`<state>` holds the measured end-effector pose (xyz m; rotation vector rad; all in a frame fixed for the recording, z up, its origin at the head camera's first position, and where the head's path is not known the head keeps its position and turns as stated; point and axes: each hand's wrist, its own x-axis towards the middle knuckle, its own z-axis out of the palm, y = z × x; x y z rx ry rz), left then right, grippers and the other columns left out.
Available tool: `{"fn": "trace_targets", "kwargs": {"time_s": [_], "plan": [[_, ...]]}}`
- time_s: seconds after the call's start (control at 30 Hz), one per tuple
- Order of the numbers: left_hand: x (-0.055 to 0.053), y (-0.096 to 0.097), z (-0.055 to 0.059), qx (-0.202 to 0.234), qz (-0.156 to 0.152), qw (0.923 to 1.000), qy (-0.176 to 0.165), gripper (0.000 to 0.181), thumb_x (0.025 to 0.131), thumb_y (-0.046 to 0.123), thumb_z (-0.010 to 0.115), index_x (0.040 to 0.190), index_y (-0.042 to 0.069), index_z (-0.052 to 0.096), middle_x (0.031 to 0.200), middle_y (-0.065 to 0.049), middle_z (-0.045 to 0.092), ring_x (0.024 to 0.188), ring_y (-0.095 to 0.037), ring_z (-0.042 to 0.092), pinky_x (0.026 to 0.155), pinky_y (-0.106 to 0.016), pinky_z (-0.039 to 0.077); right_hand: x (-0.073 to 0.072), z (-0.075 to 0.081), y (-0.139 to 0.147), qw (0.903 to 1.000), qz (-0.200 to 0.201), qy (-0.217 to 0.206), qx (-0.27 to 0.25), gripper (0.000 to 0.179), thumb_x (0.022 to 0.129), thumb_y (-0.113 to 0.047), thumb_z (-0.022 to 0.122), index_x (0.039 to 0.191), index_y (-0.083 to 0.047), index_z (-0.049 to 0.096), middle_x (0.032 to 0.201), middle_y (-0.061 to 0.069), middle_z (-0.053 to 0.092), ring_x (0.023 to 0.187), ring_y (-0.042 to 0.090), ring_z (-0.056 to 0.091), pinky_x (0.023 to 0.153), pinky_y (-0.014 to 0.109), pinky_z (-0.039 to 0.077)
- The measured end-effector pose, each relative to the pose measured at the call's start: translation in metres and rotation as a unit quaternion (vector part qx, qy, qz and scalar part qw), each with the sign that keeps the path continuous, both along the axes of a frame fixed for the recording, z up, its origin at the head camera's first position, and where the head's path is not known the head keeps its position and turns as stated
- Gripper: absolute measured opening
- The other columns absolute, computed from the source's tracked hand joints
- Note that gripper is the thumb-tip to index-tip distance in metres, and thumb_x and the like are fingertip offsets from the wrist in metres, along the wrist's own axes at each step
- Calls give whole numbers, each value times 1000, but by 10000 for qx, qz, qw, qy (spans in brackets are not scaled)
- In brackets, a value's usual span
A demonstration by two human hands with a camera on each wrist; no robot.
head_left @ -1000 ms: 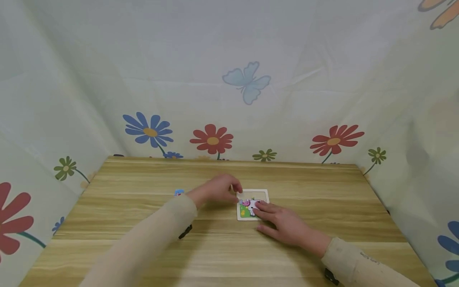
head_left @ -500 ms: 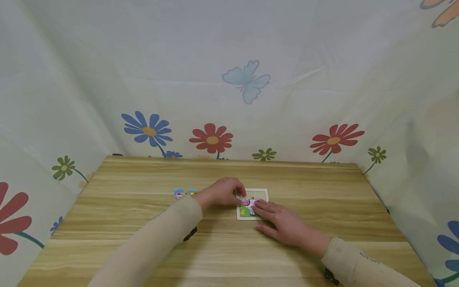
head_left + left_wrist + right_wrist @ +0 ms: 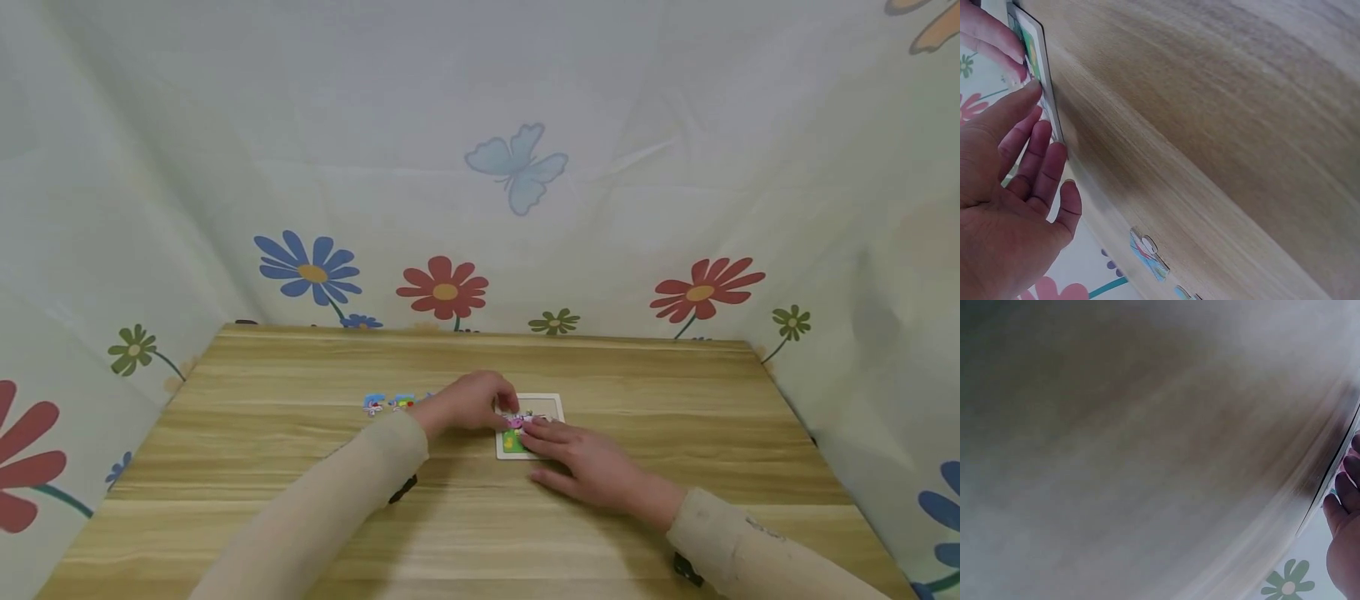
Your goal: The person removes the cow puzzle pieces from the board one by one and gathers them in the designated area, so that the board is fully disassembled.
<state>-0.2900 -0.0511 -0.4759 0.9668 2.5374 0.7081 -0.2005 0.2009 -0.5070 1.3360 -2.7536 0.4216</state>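
A small white-framed jigsaw tray [image 3: 551, 400] lies on the table with a cow picture in its lower part. At its left side my left hand [image 3: 472, 400] has thumb and index finger curled about the edge of the cow-head puzzle piece [image 3: 514, 423]. In the left wrist view that thumb [image 3: 1019, 103] lies at the tray's edge, the other fingers bent beside it. My right hand [image 3: 588, 462] rests on the lower right of the picture with fingers stretched out, hiding part of the cow. Only its fingers and palm edge show in the right wrist view.
Loose puzzle pieces [image 3: 374, 405] lie on the wooden table [image 3: 300, 467] left of the tray, one partly behind the left wrist. Behind the table's far edge hangs a flowered cloth [image 3: 360, 208], which also runs along both sides.
My left hand has moved slightly right, farther over the tray's left side, uncovering loose pieces behind its wrist. My right fingers have slid a little left over the cow picture.
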Motion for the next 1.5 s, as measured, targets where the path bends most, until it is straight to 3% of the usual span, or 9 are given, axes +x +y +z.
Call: {"fn": "trace_targets", "kwargs": {"time_s": [0.3, 0.57, 1.03, 1.5], "plan": [[1, 3, 2, -89, -46, 9999, -9, 10, 96, 19, 82, 102, 14, 76, 99, 2, 68, 94, -15, 59, 91, -35, 50, -1, 0, 1, 9998, -92, -200, 19, 54, 108, -39, 64, 155, -13, 57, 162, 5, 51, 150, 26, 48, 117, 50, 44], [1, 3, -1, -48, -94, 9998, 178, 9, 95, 17, 82, 100, 13, 76, 97, 2, 70, 93, -15, 61, 89, -35, 51, -2, 0, 1, 9992, -122, -387, 35, 53, 109, -38, 62, 156, -14, 56, 163, 5, 50, 151, 26, 47, 116, 50, 45], [5, 5, -4, -115, 203, 9997, 63, 12, 96, 21, 82, 102, 14, 74, 97, 4, 69, 94, -15, 60, 95, -38, 50, 2, 6, -1, 9947, -161, -998, 176, 59, 110, -40, 60, 161, -13, 48, 170, 6, 39, 157, 30, 36, 121, 53, 37], [6, 5, -7, -46, 273, 9996, 25, 12, 97, 22, 81, 102, 14, 72, 98, 3, 68, 93, -16, 60, 96, -40, 49, 5, 1, -1, 9983, -58, -575, 98, 63, 109, -44, 61, 160, -8, 49, 167, 13, 43, 154, 37, 41, 117, 57, 41]]}}
